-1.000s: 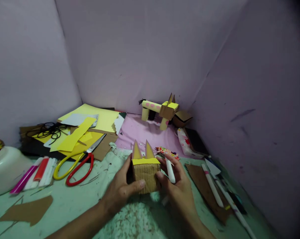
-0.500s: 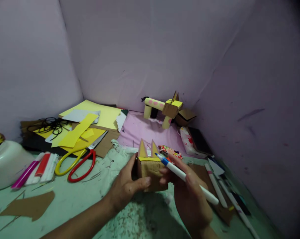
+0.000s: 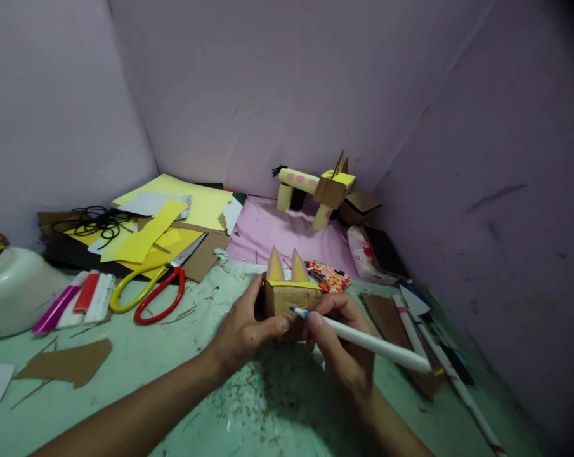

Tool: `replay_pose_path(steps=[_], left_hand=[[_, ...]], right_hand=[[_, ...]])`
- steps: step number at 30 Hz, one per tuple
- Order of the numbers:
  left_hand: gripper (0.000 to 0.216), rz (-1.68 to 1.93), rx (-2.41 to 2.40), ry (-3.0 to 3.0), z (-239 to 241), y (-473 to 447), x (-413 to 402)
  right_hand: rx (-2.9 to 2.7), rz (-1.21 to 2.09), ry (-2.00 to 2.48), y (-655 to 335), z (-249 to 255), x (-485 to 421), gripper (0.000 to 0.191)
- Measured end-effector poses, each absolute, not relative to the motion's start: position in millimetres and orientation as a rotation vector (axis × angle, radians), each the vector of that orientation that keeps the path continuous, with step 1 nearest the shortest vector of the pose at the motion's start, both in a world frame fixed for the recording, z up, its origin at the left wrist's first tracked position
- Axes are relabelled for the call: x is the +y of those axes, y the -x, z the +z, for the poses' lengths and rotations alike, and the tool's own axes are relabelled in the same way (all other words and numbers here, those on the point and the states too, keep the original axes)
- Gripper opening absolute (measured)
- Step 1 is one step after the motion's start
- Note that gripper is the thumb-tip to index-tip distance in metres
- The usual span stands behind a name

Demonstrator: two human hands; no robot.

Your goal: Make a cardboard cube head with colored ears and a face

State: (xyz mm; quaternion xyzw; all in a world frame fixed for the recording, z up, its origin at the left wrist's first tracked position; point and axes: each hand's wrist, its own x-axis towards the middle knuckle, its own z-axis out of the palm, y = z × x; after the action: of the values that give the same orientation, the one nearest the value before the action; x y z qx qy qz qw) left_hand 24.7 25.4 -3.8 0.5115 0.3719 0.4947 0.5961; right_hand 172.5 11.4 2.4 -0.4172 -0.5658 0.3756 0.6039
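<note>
A small cardboard box with a yellow top and two pointed ears stands on the green surface at centre. My left hand grips its left side, thumb across the front. My right hand pinches a white marker with a blue tip, and the tip touches the box's front face.
Yellow and red scissors lie left of the box, with markers and yellow paper beyond. A cardboard animal figure stands at the back on pink cloth. More pens and cardboard lie to the right. Purple walls enclose the area.
My right hand turned the marker from upright to a writing grip and brought its blue tip down onto the box's front. My left hand kept holding the box.
</note>
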Motion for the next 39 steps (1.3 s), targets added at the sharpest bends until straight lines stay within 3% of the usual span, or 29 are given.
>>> replay_pose_path(steps=[18,25,30,39], left_hand=[[0.062,1.139,0.876,-1.199,2.0,-24.2,24.4],[0.065,1.110,0.849,-1.220,1.9,-22.6,25.1],[0.068,1.108,0.873,-1.253,0.5,-21.8,25.2],[0.067,1.122,0.870,-1.265,-1.1,-23.0,24.9]], right_hand=[[-1.619,0.526,1.007,-178.3,17.9,14.5,0.010],[-1.355,0.967,0.939,-181.8,14.8,12.6,0.027],[-1.342,0.935,1.025,-179.5,12.4,11.4,0.009],[-1.555,0.695,0.944,-182.1,4.3,14.0,0.006]])
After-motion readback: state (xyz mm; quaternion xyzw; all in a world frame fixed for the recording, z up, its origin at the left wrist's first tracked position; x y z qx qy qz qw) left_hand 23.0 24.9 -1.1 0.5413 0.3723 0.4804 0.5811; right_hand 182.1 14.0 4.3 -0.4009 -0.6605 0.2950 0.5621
